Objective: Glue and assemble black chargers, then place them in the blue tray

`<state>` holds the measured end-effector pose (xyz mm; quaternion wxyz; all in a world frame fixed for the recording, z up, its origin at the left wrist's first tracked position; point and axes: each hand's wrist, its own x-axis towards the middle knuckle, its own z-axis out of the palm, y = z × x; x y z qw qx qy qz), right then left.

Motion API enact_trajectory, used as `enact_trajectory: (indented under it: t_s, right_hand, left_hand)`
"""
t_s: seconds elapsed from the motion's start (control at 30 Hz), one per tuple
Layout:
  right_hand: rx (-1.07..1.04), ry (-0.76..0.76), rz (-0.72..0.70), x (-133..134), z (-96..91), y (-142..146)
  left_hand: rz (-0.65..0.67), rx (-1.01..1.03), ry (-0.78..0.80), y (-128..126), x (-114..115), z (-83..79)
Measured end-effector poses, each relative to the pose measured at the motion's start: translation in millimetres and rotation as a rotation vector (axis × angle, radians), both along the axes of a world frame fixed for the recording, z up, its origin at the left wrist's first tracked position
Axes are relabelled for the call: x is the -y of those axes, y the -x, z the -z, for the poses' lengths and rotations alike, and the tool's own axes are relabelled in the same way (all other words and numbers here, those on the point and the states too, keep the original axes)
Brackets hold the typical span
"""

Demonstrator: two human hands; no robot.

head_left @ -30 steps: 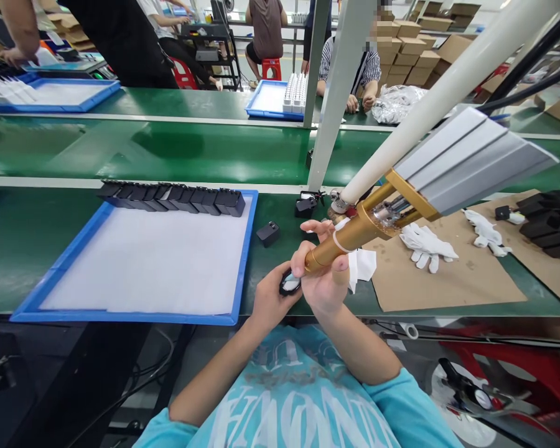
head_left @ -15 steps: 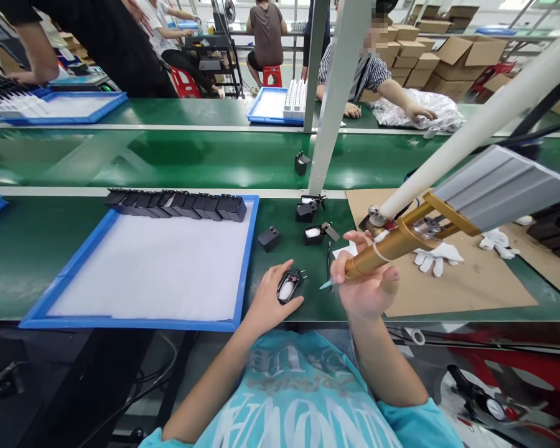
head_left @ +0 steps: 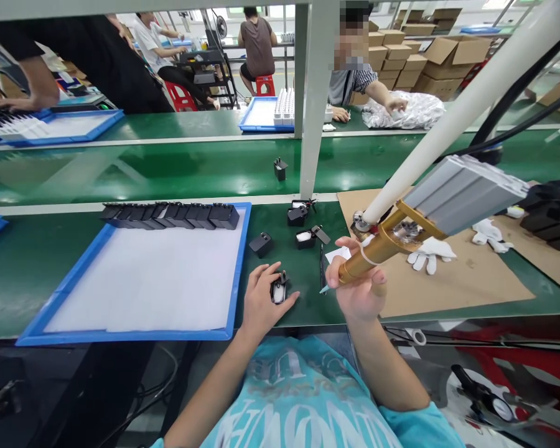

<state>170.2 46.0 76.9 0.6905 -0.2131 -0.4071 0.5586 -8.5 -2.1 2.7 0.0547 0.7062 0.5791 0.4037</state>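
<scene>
My left hand (head_left: 260, 302) is closed around an open black plug adapter (head_left: 279, 292), thumb on one side and fingers on the other. White material shows inside the case, and its prongs point away from me. My right hand (head_left: 361, 300) grips a gold-coloured glue dispenser (head_left: 354, 267) with a pale blue nozzle (head_left: 325, 289), whose tip is to the right of the adapter and apart from it. Beyond my left hand lies a closed black adapter (head_left: 261, 244). Farther back are two open adapter cases, one nearer (head_left: 305, 239) and one behind (head_left: 297, 214).
A blue-rimmed tray (head_left: 237, 298) holds a row of black adapters (head_left: 168, 216). One adapter (head_left: 280, 169) sits on the green conveyor (head_left: 205, 165). A metal post (head_left: 313, 124) rises ahead. White gloves (head_left: 430, 254) lie on cardboard (head_left: 471, 289). A co-worker's hand (head_left: 394, 104) touches a plastic bag (head_left: 415, 112).
The adapter in my left hand has turned, its prongs going from pointing right to pointing away from me. My right hand still holds the dispenser. The camera view has shifted slightly.
</scene>
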Motion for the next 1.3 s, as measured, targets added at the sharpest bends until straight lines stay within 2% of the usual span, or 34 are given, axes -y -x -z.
enact_trajectory:
  t_s: [0.17,0.4,0.63,0.8,0.93,1.1,1.3]
  right_hand:
    - [0.005,0.015,0.011,0,-1.2,-1]
    - [0.000,0.015,0.002,1,-0.2,-4]
    - [-0.028,-0.005,-0.025,3,-0.8,-7]
    - [-0.031,-0.012,-0.018,3,-0.1,-9]
    - [-0.043,-0.028,-0.037,3,1.7,-10]
    - [-0.032,-0.035,-0.053,4,2.1,-11]
    - [-0.023,-0.026,-0.039,4,2.3,-11]
  left_hand:
    - [0.011,0.036,-0.028,0,-2,3.8]
    - [-0.039,-0.100,-0.040,1,-3,2.3]
    - [0.003,0.131,0.031,4,2,-5.0]
    - [0.097,-0.020,-0.057,8,9,-5.3]
    - [0.006,-0.038,-0.115,7,10,-2.9]
    - [-0.109,0.102,0.003,7,8,-8.0]
    - [-0.137,0.329,0.236,-8,9,-12.3]
